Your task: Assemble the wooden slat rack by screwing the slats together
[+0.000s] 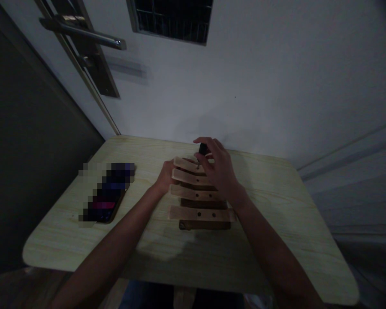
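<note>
A small wooden rack (201, 212) made of several pale slats on darker cross bars lies in the middle of a light wooden table (154, 249). My left hand (164, 178) grips the rack's left side near the far slats, fingers curled round it. My right hand (220, 169) hovers over the far slats, fingers pinched on a small dark tool (202, 150) with a thin shaft pointing down at a slat.
A phone (107, 193) with a blurred screen lies on the table's left part. A white wall rises right behind the table, with a dark vent above. A door with a metal lever handle (83, 34) stands at the left.
</note>
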Available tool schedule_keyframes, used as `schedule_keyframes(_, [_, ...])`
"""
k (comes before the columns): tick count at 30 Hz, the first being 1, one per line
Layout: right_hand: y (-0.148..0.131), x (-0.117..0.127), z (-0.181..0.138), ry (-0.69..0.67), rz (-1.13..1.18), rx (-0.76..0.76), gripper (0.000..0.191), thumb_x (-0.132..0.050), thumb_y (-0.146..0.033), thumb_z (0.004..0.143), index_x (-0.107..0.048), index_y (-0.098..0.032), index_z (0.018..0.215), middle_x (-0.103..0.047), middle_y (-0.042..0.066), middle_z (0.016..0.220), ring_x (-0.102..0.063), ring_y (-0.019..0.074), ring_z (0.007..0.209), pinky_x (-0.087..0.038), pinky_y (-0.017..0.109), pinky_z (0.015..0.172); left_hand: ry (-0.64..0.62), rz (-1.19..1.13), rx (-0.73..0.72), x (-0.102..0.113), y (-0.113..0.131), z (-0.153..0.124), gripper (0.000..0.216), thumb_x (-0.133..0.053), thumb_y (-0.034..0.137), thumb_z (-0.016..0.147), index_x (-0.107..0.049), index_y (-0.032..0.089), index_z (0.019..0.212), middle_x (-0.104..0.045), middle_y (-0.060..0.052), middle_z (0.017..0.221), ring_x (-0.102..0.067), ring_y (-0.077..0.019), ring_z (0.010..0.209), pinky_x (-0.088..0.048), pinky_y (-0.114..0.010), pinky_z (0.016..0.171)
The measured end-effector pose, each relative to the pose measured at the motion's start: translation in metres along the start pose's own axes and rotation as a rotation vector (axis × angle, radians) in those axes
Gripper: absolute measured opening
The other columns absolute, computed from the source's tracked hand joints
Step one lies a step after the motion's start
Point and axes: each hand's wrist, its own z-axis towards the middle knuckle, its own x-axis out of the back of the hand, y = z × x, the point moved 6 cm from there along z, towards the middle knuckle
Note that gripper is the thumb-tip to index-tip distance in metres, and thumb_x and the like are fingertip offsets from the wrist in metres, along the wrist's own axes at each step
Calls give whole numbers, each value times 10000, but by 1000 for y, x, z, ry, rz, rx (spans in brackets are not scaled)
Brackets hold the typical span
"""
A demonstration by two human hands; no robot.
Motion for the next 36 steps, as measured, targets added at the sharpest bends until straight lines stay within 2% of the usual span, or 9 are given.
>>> schedule_keyframes(3, [-1, -1, 1, -19, -1, -18, 245, -498, -214, 905, -557, -259, 1138, -552, 58, 994, -595, 157, 799, -574, 301, 689, -16, 5, -6, 0, 0, 1, 362, -560, 245, 859, -681, 194, 1197, -770, -52, 974, -722, -175, 833, -571, -263, 742])
schedule_keyframes(6, [-3, -2, 0, -21, 11, -12, 318, -420, -167, 911, -520, -281, 1191, -577, 73, 1079, -618, 176, 905, -567, 327, 759, -36, -32, -7, -1, -2, 0, 370, -566, 246, 854, -678, 193, 1202, -769, -58, 977, -724, -179, 822, -576, -264, 717])
schedule_keyframes(9, [-3, -1, 0, -14, 36, 10, 362, -380, -134, 905, -504, -272, 1215, -617, 66, 1056, -635, 175, 941, -555, 337, 800, -35, -44, -16, -1, -3, 0, 381, -581, 242, 841, -674, 191, 1207, -764, -68, 1001, -723, -189, 859, -582, -274, 725])
schedule_keyframes(13, [-3, -1, -1, -9, 8, 27, 322, -420, -165, 918, -531, -263, 1205, -621, 44, 1024, -633, 153, 876, -557, 312, 766, -25, -29, -20, 0, -1, 1, 342, -546, 225, 858, -692, 193, 1166, -760, -65, 1005, -718, -187, 892, -578, -283, 778])
schedule_keyframes(19, [-1, 2, 1, 11, -23, -33, 162, -553, -251, 892, -610, -278, 1041, -542, 35, 926, -578, 148, 768, -561, 302, 704, -14, 16, -2, 0, 0, 0, 320, -543, 222, 860, -698, 185, 1138, -763, -58, 950, -714, -175, 828, -570, -272, 743])
schedule_keyframes(24, [-5, 0, -1, -7, 23, 42, 334, -432, -133, 864, -548, -236, 1160, -588, 75, 1095, -606, 173, 928, -539, 340, 810, -24, -2, -10, -1, -2, 1, 335, -558, 221, 841, -698, 188, 1143, -764, -61, 941, -716, -185, 830, -573, -280, 709])
schedule_keyframes(30, [-3, -2, -2, -50, -4, 22, 447, -379, -141, 911, -488, -269, 1326, -621, 41, 965, -613, 161, 847, -543, 337, 809, -16, -62, -10, -1, -1, 0, 354, -567, 237, 837, -693, 204, 1166, -768, -48, 936, -717, -181, 802, -571, -270, 689])
schedule_keyframes(36, [-3, -3, 0, -49, -39, -4, 313, -469, -204, 922, -611, -317, 1177, -608, 45, 935, -612, 185, 808, -573, 384, 782, -9, -53, -7, 0, 1, 1, 292, -577, 231, 837, -721, 187, 1087, -769, -47, 881, -711, -184, 775, -578, -282, 724])
